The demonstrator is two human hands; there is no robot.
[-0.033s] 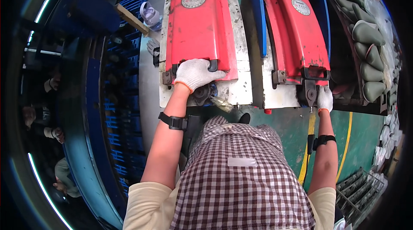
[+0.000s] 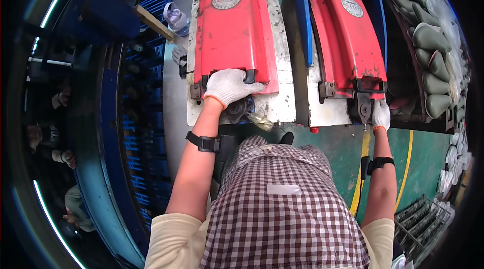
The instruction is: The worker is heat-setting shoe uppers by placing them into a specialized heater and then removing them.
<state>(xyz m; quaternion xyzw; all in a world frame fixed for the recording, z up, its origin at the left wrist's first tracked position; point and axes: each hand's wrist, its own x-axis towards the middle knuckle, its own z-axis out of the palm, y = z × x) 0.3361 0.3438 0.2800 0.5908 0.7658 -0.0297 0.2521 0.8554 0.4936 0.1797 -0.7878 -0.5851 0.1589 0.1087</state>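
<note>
My left hand [image 2: 229, 86], in a white knit glove with an orange cuff, is wrapped over the black handle [image 2: 250, 76] at the near end of the left red machine cover [image 2: 227, 32]. Its thumb lies out to the right along the cover's front edge. Just below sit a dark round latch [image 2: 236, 112] and a worn, pale-wrapped lever [image 2: 260, 121]. My right hand [image 2: 381, 116], gloved alike, is at the front of the right red machine cover [image 2: 348, 32], beside a grey metal latch [image 2: 363, 108]. Its fingers are mostly hidden. Both covers are down.
A blue guard [image 2: 302, 17] stands between the machines. Dark green shoe-shaped pieces [image 2: 431, 38] fill a rack at right. A lilac bottle [image 2: 176, 19] and a grey glove [image 2: 179, 55] are on the metal bench at left, near a blue conveyor [image 2: 132, 168]. A wire rack [image 2: 421, 223] stands lower right.
</note>
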